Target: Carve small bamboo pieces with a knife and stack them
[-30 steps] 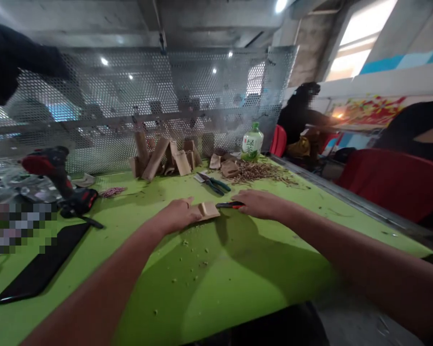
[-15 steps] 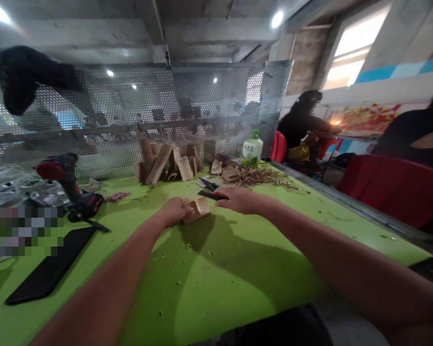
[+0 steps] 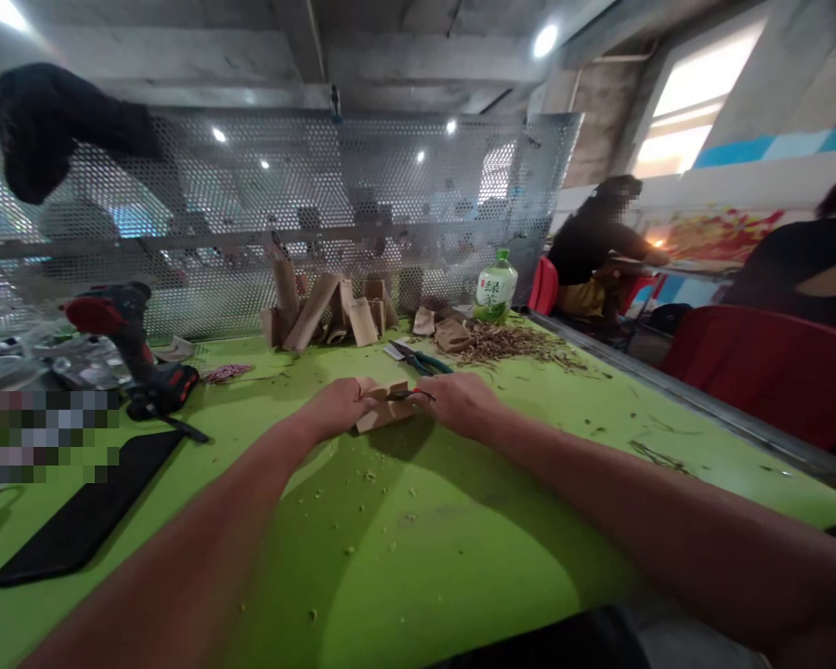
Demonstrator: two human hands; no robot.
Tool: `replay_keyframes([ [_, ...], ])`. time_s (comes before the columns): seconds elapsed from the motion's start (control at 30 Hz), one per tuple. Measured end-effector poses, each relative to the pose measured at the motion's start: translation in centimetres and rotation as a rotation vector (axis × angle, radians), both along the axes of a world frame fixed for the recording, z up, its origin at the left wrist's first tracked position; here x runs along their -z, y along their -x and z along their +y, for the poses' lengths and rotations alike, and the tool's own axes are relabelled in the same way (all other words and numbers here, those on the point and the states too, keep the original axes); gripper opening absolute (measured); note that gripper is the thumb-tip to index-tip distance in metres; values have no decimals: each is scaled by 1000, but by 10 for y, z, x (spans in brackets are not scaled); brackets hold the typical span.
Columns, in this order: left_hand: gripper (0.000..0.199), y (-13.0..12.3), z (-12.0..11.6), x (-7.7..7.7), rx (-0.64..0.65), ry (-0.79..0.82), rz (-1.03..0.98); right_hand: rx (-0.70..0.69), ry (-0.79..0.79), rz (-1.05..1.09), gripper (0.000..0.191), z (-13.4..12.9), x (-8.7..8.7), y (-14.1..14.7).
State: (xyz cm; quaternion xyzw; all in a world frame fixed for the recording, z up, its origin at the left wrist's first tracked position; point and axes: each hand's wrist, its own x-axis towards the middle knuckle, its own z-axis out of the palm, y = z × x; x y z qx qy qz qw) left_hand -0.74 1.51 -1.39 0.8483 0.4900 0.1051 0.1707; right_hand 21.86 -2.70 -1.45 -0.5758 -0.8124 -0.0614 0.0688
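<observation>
My left hand (image 3: 335, 407) is closed around the left end of a pale bamboo piece (image 3: 380, 418), a short block with a hollowed upper side. My right hand (image 3: 465, 401) grips a small hand tool (image 3: 401, 395) with a dark tip and a bit of red at the handle; its exact kind is hard to make out. The tool's tip lies over the bamboo piece, at its upper edge. Just behind my right hand, pointed pliers (image 3: 428, 362) with dark green handles lie on the green table (image 3: 362, 576). Small pale chips are scattered in front of the piece.
Cut bamboo pieces (image 3: 313, 311) lean together at the back, before a perforated metal screen (image 3: 418, 200). A green-tea bottle (image 3: 496, 286) and a heap of brown shavings (image 3: 512, 342) are right of them. A cordless drill (image 3: 125, 339) and a black flat case (image 3: 90, 511) lie left.
My right hand has brought the tool left and down, so its tip is now over the bamboo piece. The pliers behind show more fully. My view has shifted slightly.
</observation>
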Motion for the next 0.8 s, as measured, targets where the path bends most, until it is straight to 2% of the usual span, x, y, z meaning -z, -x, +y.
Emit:
replay_keyframes([
  [0.3, 25, -4, -4, -4, -7, -33, 45, 21, 131, -25, 48, -3, -6, 6],
  [0.4, 25, -3, -4, -4, -16, -42, 63, -5, 143, -48, 50, -1, -9, 5],
  [0.53, 27, -3, -3, -3, -4, -12, 46, -49, 254, -50, 51, -2, -6, 3],
  [0.63, 30, -4, -3, -4, 20, -25, 42, -84, 201, -87, 49, -7, -4, 2],
  [0.8, 31, -6, -7, -6, 61, -30, 26, -25, 57, -78, 52, -8, -5, 1],
])
